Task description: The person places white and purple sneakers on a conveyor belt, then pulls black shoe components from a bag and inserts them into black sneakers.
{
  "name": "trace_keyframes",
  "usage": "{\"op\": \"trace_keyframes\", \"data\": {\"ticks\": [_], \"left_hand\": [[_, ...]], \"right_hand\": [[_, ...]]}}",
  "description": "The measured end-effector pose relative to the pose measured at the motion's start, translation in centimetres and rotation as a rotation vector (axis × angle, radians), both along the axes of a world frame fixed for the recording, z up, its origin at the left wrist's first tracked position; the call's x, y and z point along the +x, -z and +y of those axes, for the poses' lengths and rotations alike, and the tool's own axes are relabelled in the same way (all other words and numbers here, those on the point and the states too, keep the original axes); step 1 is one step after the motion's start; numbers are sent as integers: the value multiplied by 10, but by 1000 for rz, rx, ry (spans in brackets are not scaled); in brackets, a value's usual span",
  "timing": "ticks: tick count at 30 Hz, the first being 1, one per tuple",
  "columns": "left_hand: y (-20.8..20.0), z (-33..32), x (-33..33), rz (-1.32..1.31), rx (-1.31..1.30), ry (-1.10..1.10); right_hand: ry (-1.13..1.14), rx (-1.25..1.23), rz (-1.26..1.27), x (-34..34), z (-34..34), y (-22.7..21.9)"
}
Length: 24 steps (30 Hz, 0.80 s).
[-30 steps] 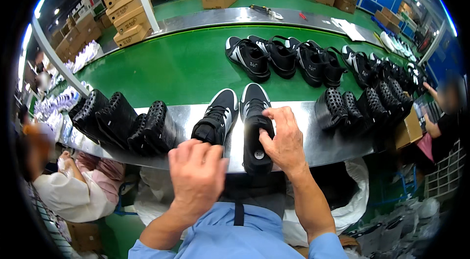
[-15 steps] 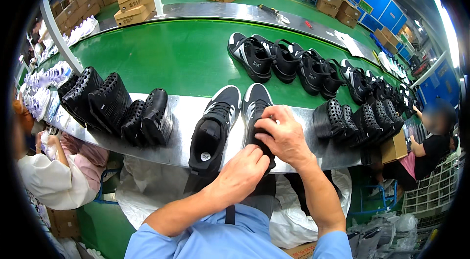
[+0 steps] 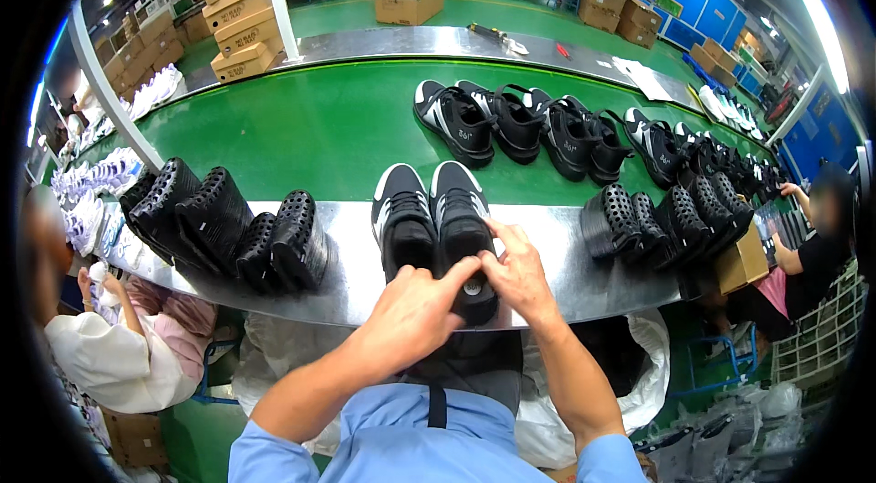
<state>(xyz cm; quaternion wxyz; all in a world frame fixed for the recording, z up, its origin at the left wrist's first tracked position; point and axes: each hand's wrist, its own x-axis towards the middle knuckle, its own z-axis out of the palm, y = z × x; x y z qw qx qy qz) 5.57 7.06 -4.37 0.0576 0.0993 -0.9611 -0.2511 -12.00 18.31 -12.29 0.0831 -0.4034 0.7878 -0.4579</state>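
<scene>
Both hands meet at the near heel of the right black sneaker (image 3: 463, 237) on the steel counter (image 3: 547, 255). The left hand (image 3: 411, 314) and right hand (image 3: 517, 271) pinch its heel opening. Its long axis runs away, toe far; its mate (image 3: 401, 220) touches its left side.

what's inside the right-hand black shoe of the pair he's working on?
Both hands, left hand and right hand, meet over the heel opening of the right shoe. A dark insole shows between the fingers; anything deeper is covered.

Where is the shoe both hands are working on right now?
In the head view, the right black shoe of the pair lies on the metal ledge, centre, beside its mate.
</scene>
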Motion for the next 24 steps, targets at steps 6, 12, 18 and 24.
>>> {"op": "trace_keyframes", "data": {"ticks": [6, 12, 18, 24], "left_hand": [[-9, -22, -49, -279, -279, 33], [-105, -111, -94, -304, -378, -87], [-62, -285, -106, -269, -471, -164], [-12, -370, -87, -452, -515, -249]], "right_hand": [[59, -295, -397, -16, 25, 19], [361, -77, 134, -10, 68, 69], [325, -193, 322, 5, 57, 72], [381, -221, 210, 2, 59, 73]]}}
